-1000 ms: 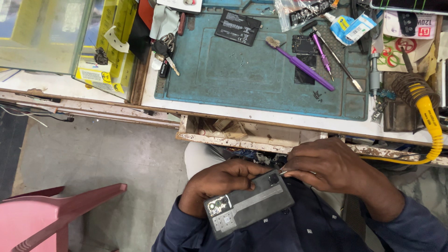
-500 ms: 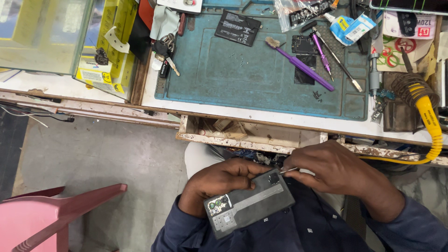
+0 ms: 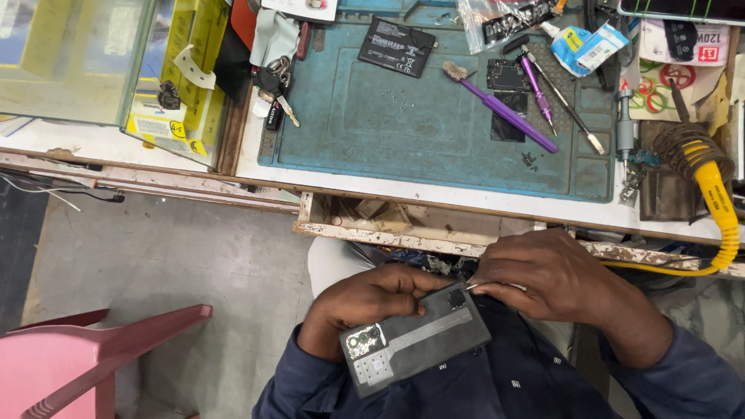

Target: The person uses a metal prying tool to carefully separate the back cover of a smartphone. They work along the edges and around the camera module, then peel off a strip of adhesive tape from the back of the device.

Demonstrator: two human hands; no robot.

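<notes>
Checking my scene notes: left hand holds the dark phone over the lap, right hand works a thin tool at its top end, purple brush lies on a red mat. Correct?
One slip: the head view shows the mat is teal-blue, not red. Otherwise correct: left hand holds the dark phone, right hand works the thin tool, purple brush lies on the mat.

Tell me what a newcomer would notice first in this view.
Probably the two hands low in the middle: the left hand holds an opened dark phone over the lap, while the right hand puts a thin metal tool to its upper end. Above them lies a blue mat with a purple brush and a black battery. A yellow hose curls at the right edge.
</notes>
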